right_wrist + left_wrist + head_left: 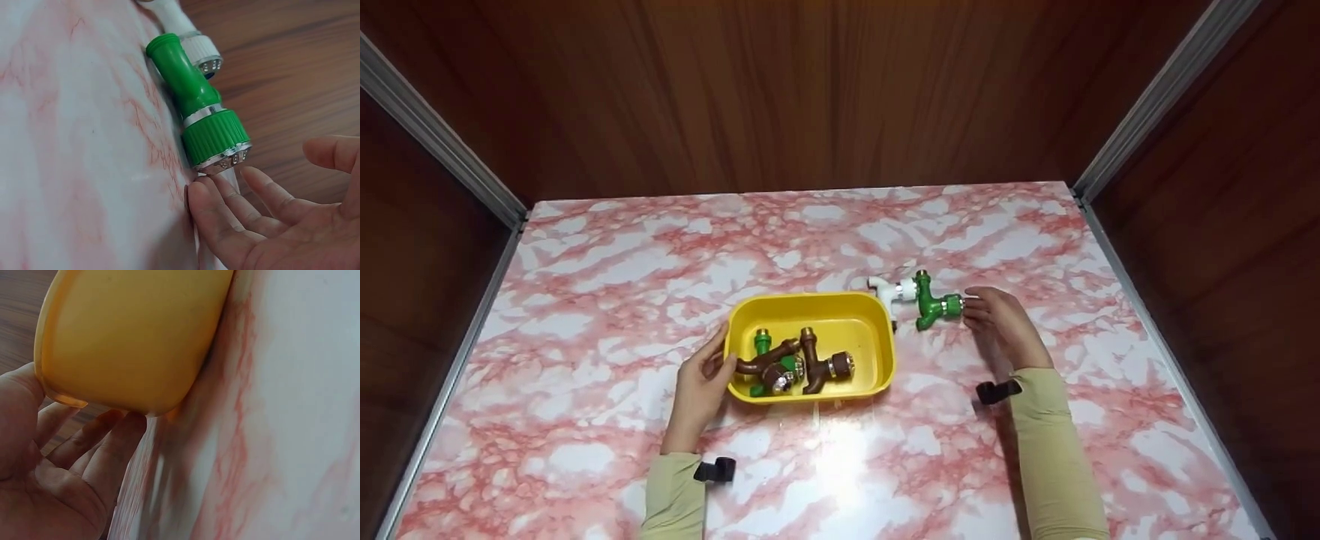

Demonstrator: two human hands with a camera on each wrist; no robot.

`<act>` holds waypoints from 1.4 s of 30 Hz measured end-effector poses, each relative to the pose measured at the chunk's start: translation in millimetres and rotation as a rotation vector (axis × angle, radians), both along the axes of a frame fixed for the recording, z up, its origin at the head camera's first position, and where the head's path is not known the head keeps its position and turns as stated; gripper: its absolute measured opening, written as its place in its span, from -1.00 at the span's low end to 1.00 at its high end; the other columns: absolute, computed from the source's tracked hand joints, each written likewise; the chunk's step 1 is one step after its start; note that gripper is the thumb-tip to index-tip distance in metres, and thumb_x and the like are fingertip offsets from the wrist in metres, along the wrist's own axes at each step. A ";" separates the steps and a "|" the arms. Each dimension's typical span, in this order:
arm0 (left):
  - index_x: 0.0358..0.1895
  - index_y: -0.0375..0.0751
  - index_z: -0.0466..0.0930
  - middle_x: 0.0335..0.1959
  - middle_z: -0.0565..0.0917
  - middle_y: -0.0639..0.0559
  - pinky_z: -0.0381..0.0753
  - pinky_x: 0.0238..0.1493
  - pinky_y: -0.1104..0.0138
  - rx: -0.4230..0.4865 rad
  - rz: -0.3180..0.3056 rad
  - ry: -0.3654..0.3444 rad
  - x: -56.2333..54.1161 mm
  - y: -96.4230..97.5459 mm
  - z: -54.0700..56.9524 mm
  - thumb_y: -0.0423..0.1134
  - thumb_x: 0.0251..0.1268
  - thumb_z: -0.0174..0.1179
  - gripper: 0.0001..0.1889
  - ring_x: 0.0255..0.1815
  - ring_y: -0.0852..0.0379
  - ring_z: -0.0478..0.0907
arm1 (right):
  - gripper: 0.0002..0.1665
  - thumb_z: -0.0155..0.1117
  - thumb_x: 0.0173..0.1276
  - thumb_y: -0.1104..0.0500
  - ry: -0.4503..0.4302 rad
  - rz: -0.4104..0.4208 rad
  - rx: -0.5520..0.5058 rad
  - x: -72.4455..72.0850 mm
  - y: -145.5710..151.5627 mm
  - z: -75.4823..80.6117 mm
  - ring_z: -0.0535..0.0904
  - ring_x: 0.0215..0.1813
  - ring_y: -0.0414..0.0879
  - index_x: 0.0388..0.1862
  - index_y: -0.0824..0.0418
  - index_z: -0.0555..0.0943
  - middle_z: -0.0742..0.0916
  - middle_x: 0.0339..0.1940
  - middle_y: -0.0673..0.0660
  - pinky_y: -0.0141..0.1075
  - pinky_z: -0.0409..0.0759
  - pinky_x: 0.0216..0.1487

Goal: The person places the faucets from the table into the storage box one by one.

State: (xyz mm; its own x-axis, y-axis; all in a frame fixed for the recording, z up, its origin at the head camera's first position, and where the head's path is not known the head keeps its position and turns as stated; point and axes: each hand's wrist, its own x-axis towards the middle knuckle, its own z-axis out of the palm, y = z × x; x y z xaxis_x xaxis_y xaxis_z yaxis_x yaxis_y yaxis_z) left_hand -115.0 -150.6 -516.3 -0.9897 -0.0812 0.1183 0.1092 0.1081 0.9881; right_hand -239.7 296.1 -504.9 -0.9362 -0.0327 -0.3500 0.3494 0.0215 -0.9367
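Khaki sleeve at the left leads us to the left hand, its thumb and fingers gripping the left end of the yellow tub. In it we see a brown tap lying across a green tap, then another brown tap. Just right of the tub, on the marbled table, we find a white tap and a second green tap. The right hand holds nothing, fingers extended, thumb apart; whether its fingertips touch that green tap's knob, we cannot tell.
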 end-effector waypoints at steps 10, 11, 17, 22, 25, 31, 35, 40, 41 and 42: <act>0.35 -0.38 0.30 0.42 0.22 -0.25 0.44 0.21 0.26 0.009 0.003 -0.002 -2.0 -0.9 -4.6 -0.55 0.30 0.08 -0.47 0.23 -0.28 0.39 | -0.35 -0.06 0.51 0.06 0.036 0.064 0.010 -6.1 0.9 -1.7 0.53 0.11 0.11 0.33 0.54 0.22 0.51 0.11 0.41 -0.03 0.39 0.29; 0.35 -0.35 0.30 0.42 0.23 -0.22 0.44 0.20 0.27 0.015 0.007 -0.002 -3.1 -1.6 -8.1 -0.54 0.30 0.08 -0.47 0.23 -0.26 0.39 | -0.35 -0.05 0.50 0.06 0.041 0.072 0.015 -6.7 1.3 -2.7 0.54 0.10 0.09 0.33 0.54 0.22 0.52 0.11 0.39 -0.04 0.40 0.28; 0.38 -0.15 0.33 0.42 0.27 -0.07 0.46 0.17 0.38 0.043 0.019 -0.022 -9.1 -5.0 -27.9 -0.49 0.32 0.09 -0.45 0.24 -0.09 0.42 | -0.35 0.09 0.43 -0.01 0.039 0.069 0.015 -16.7 10.3 -21.2 0.62 0.01 -0.05 0.27 0.46 0.34 0.64 -0.01 0.21 -0.24 0.56 0.10; 0.38 -0.17 0.32 0.41 0.29 -0.06 0.48 0.14 0.40 0.037 0.023 -0.043 -7.7 -4.3 -23.5 -0.49 0.33 0.09 -0.45 0.21 -0.14 0.44 | -0.37 0.15 0.40 -0.01 0.042 0.062 -0.006 -18.0 11.5 -23.9 0.64 -0.03 -0.06 0.21 0.46 0.38 0.66 -0.05 0.21 -0.26 0.59 0.05; 0.38 -0.26 0.30 0.41 0.27 -0.15 0.48 0.14 0.39 0.029 0.015 -0.046 -4.3 -2.3 -11.6 -0.52 0.32 0.08 -0.46 0.21 -0.24 0.42 | -0.37 0.09 0.42 0.03 0.046 0.055 0.011 -13.1 5.7 -15.1 0.63 -0.03 -0.05 0.25 0.50 0.34 0.64 -0.05 0.22 -0.18 0.55 0.12; 0.37 -0.34 0.29 0.40 0.26 -0.21 0.47 0.15 0.39 -0.005 0.009 -0.045 0.9 1.2 3.9 -0.53 0.31 0.08 -0.46 0.22 -0.25 0.41 | -0.40 0.06 0.44 0.18 0.031 0.047 -0.008 -6.6 0.4 -6.0 0.61 -0.09 -0.05 0.31 0.54 0.26 0.63 -0.13 0.18 -0.11 0.53 0.14; 0.36 -0.36 0.29 0.40 0.27 -0.21 0.46 0.15 0.41 -0.009 0.012 -0.040 1.4 1.8 4.8 -0.54 0.31 0.07 -0.47 0.21 -0.25 0.42 | -0.38 0.18 0.38 0.21 0.033 0.050 0.044 -5.4 -1.1 -4.9 0.61 -0.11 -0.06 0.31 0.49 0.29 0.61 -0.08 0.21 -0.15 0.59 0.05; 0.36 -0.33 0.29 0.41 0.25 -0.22 0.46 0.15 0.41 -0.008 0.010 -0.040 0.4 0.7 1.9 -0.53 0.31 0.07 -0.47 0.22 -0.23 0.42 | -0.35 0.23 0.35 0.20 0.039 0.070 0.118 -6.2 -3.2 -4.4 0.61 -0.09 -0.08 0.33 0.46 0.30 0.58 0.00 0.23 -0.22 0.59 0.03; 0.36 -0.34 0.29 0.41 0.25 -0.21 0.46 0.17 0.37 -0.006 0.010 -0.038 0.3 0.6 1.6 -0.53 0.32 0.07 -0.47 0.22 -0.22 0.41 | -0.34 0.24 0.35 0.20 0.038 0.074 0.131 -6.5 -3.3 -4.7 0.60 -0.08 -0.08 0.33 0.46 0.30 0.58 0.00 0.22 -0.24 0.59 0.03; 0.37 -0.32 0.29 0.41 0.26 -0.19 0.45 0.19 0.35 -0.012 0.011 -0.039 0.1 0.3 1.4 -0.51 0.32 0.08 -0.47 0.23 -0.20 0.41 | -0.35 0.25 0.34 0.20 0.036 0.076 0.138 -7.0 -3.4 -5.2 0.59 -0.07 -0.07 0.33 0.45 0.31 0.57 0.01 0.22 -0.23 0.59 0.04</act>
State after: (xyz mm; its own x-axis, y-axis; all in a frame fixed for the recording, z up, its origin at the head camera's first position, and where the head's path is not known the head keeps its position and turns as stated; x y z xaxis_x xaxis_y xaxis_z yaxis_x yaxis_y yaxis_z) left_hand -114.9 -150.3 -514.9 -0.9926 -0.0907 0.0802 0.0690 0.1205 0.9903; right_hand -246.7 292.7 -510.1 -0.9450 -0.0579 -0.3219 0.3077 0.1759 -0.9351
